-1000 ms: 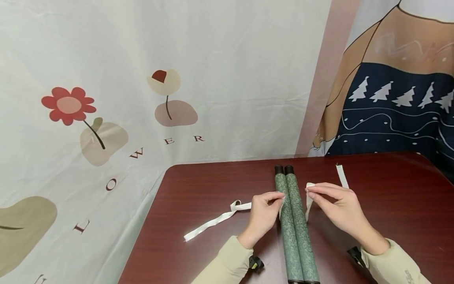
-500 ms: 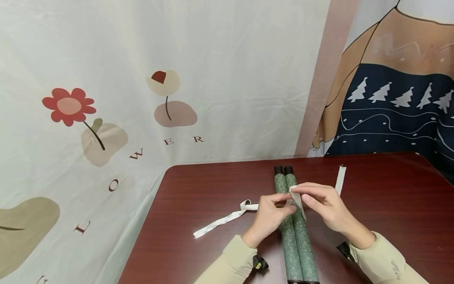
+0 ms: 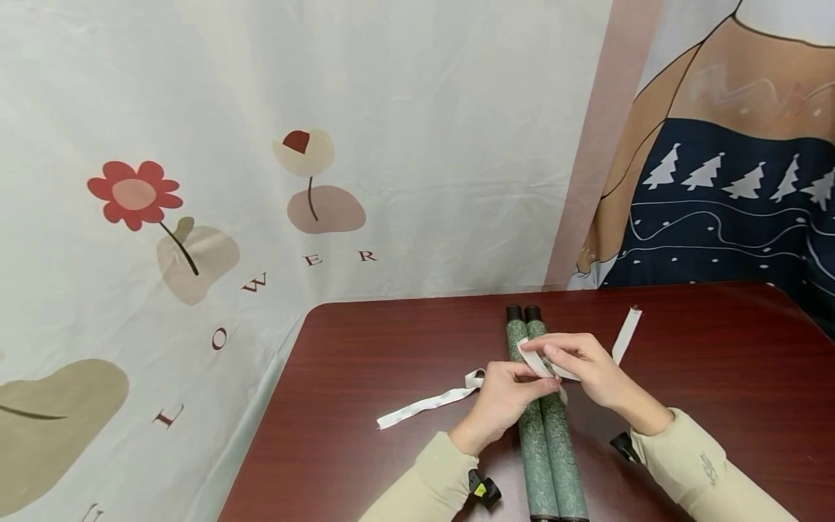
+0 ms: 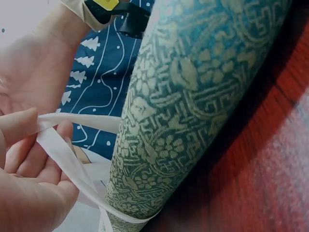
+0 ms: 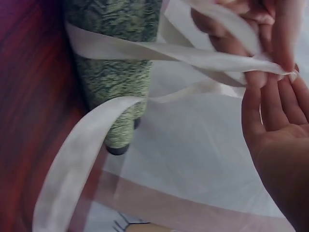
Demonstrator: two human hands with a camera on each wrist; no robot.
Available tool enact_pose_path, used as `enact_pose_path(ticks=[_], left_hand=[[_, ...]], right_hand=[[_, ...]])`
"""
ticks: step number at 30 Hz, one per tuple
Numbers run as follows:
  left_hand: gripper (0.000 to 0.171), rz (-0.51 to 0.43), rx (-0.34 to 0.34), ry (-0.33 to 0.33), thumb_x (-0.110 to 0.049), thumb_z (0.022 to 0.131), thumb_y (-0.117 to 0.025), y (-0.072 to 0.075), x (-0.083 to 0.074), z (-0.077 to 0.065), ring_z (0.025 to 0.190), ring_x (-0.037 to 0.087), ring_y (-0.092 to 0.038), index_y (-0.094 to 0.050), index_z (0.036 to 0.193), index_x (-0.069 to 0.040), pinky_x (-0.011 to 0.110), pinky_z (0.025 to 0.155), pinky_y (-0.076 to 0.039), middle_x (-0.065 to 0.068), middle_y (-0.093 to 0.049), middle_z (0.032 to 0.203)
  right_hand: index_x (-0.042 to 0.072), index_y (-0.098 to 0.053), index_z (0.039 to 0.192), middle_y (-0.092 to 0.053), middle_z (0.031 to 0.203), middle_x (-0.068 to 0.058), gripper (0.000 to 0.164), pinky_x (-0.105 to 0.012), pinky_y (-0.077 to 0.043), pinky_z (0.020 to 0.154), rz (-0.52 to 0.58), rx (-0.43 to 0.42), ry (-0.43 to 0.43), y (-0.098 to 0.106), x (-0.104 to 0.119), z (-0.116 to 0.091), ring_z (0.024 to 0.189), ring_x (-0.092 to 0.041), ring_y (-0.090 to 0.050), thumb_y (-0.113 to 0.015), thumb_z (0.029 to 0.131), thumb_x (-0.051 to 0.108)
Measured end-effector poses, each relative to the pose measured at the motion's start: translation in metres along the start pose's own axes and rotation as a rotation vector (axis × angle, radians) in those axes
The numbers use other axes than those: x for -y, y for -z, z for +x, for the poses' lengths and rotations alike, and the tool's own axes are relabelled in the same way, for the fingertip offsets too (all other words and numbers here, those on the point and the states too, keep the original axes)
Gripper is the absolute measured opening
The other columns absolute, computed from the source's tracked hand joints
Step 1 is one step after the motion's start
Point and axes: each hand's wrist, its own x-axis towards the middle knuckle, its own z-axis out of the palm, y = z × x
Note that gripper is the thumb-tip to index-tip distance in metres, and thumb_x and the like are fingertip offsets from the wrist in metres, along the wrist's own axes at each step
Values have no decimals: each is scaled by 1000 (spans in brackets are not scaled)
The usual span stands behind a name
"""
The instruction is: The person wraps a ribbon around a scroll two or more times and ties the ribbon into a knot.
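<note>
Two green patterned scrolls (image 3: 538, 457) with dark end knobs lie side by side on the table. White ribbon (image 5: 111, 46) wraps around them, with a length (image 3: 536, 362) raised over their tops between the hands. My left hand (image 3: 501, 402) pinches the ribbon above the scrolls, thumb pointing right. Close beside it, my right hand (image 3: 590, 370) holds a ribbon end between thumb and forefinger. In the left wrist view, ribbon strands (image 4: 63, 152) cross at the fingers. One loose ribbon tail (image 3: 424, 404) trails left of the scrolls; another strip (image 3: 628, 335) shows behind the right hand.
The dark red table (image 3: 365, 348) has its far edge against a pale printed curtain (image 3: 424, 145). A navy cloth print with white trees (image 3: 717, 203) hangs at the back right. Dark wrist devices (image 3: 484, 489) sit under the sleeves.
The right hand has moved left with its ribbon end, across the scrolls to the left hand. The left hand has shifted right, and the left tail has slid right with it.
</note>
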Motion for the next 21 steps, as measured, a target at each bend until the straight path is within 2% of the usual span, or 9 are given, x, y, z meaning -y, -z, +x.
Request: enact_pose_path(ticks=[5,10,13,17,21], left_hand=[[13,-50,8,18,0,78,-71,-2,1,-1,75,16,-65,-70,85,10,19,66,-51,27,-68,79],[14,-120,44,5,3,79,-68,-2,3,-1,73,26,-66,-67,87,14,22,67,-53,33,-65,79],[14,-156,73,-5,4,81,-67,-1,13,1,72,30,-66,-67,89,15,42,70,-56,35,-64,81],[14,-192,86,2,3,83,-66,0,28,4,70,33,-65,-66,90,14,65,68,-46,37,-63,84],[15,-210,73,21,2,83,-65,1,30,4,69,34,-65,-65,93,14,64,69,-47,36,-63,88]], right_hand=[[-7,-62,112,-65,105,-24,30,-35,-55,70,122,21,-88,2,-10,-2,91,-26,-61,-37,97,-1],[-11,-59,112,-67,101,-19,31,-37,-55,65,190,48,-146,1,-20,-7,86,-28,-62,-34,99,2],[-13,-58,111,-67,95,-20,31,-38,-54,64,190,54,-150,1,-25,-10,82,-28,-62,-34,99,1],[-10,-60,111,-68,93,-22,31,-38,-53,66,180,54,-150,0,-30,-15,81,-27,-62,-34,99,1],[-6,-62,111,-69,92,-18,30,-36,-53,71,164,39,-165,0,-33,-20,83,-24,-62,-36,98,1]])
